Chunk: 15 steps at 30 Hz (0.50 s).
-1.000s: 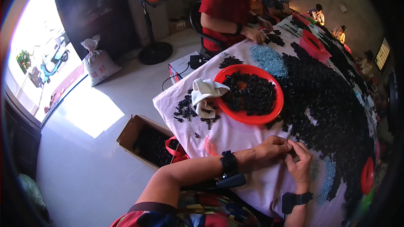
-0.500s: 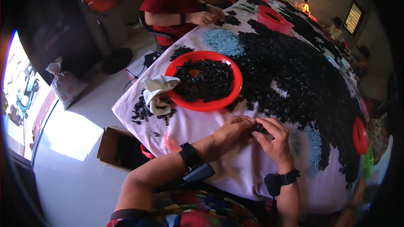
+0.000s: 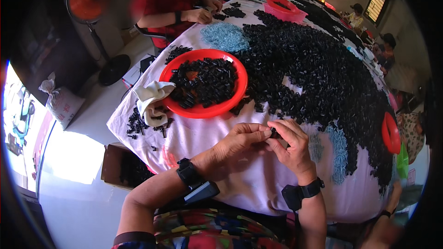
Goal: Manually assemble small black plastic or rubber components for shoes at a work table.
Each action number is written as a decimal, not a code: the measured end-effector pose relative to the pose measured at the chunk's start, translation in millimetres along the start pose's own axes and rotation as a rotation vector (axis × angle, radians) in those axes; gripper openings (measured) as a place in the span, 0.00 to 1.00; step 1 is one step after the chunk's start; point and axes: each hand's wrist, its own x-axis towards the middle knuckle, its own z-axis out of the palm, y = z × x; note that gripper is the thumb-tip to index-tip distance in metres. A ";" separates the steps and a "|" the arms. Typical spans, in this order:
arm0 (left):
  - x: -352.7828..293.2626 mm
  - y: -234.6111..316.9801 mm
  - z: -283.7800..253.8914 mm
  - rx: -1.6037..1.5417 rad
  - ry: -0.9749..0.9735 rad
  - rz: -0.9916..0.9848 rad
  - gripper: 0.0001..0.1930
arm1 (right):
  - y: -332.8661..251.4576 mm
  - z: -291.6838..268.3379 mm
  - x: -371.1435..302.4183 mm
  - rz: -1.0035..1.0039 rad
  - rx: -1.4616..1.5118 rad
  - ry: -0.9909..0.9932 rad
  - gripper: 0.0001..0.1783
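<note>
My two hands meet above the near side of the cloth-covered table, both closed. Between the fingertips sits a small black plastic part (image 3: 273, 132), mostly hidden by them. My left hand (image 3: 242, 139) pinches it with thumb and forefinger from the left; my right hand (image 3: 291, 147) curls thumb and fingers round it from the right. Just beyond lies a broad heap of similar black parts (image 3: 304, 69). A red round tray (image 3: 242, 93) holding more of these stands up and left of my hands. Right of my right hand lies a strip of small bluish metal pieces (image 3: 338, 157).
A white cloth glove (image 3: 152, 93) hangs over the tray's left rim, with loose black parts around it. Another bluish pile (image 3: 224, 36) lies behind the tray. Across the left edge works a person in red (image 3: 168, 4). A cardboard box (image 3: 113, 163) stands on the floor.
The whole view has shifted, so the table sits farther left and slightly higher. My hands stay together, and the small black part shows more plainly between my fingertips.
</note>
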 end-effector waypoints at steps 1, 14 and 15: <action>0.0 -0.9 -0.2 -0.068 0.008 -0.031 0.13 | 1.4 0.2 -0.2 -0.010 0.011 -0.009 0.23; 12.5 -16.5 -14.9 -0.335 0.020 -0.030 0.12 | -0.8 1.2 -0.2 -0.001 0.028 0.028 0.23; 12.7 -16.2 -15.5 -0.338 0.020 -0.031 0.12 | -0.7 1.3 -0.2 0.000 0.027 0.025 0.23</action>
